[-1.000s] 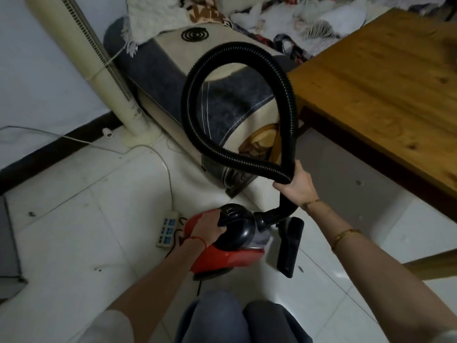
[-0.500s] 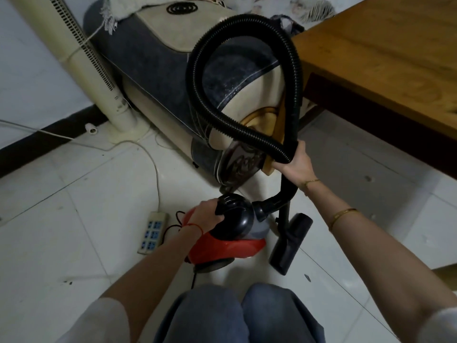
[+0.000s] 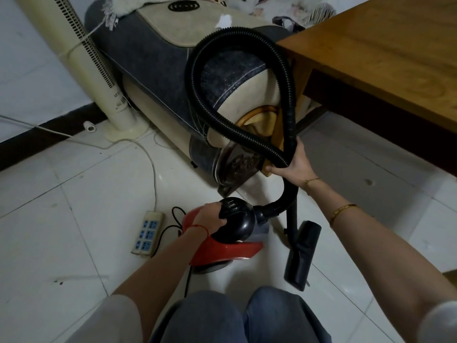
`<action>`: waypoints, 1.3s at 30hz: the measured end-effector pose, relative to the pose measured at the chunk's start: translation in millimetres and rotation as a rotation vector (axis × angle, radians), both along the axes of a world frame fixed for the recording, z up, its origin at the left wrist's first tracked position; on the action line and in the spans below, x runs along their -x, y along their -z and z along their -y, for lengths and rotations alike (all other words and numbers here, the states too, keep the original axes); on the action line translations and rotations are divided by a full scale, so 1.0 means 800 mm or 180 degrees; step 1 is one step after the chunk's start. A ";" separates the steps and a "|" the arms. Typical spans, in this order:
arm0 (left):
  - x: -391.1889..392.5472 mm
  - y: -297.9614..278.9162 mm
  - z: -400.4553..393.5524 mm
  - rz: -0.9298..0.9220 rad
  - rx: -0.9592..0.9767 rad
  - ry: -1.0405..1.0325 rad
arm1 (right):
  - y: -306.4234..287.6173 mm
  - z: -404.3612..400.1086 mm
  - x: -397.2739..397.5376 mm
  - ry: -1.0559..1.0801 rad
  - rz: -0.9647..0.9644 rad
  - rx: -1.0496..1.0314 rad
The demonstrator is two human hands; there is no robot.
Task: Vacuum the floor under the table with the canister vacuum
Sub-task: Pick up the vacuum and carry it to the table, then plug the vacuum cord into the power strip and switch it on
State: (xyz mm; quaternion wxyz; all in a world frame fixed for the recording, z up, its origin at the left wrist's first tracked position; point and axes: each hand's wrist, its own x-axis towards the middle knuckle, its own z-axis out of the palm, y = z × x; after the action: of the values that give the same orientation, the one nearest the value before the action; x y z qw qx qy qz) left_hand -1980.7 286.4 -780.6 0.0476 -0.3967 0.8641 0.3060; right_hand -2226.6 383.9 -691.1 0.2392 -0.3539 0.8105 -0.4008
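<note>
Head view, left hand fingers gripping vacuum handle, right hand fingers clasping looped hose.

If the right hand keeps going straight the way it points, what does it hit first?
Probably the sofa's armrest end, just beyond the right hand and the hose it grips; depth is unclear from one view.

White tiled floor, red canister vacuum, floor nozzle, power strip, fan base
</note>
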 end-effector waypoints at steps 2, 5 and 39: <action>-0.001 0.005 -0.002 -0.0019 0.0013 0.0003 | 0.000 -0.002 -0.002 -0.0023 -0.0045 -0.0034; -0.001 0.006 -0.004 0.0040 0.0053 0.0108 | -0.002 -0.008 -0.003 -0.0045 -0.0123 -0.0065; -0.164 -0.058 -0.012 -0.1757 -0.1079 -0.2705 | 0.034 0.041 -0.272 -0.2397 -0.0985 -0.0463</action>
State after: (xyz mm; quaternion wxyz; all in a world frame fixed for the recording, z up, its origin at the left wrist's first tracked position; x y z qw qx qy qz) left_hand -1849.3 296.1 -734.1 -0.2461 -0.6032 0.5461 0.5266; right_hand -2008.6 351.1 -718.3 0.2688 -0.6640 0.6769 -0.1690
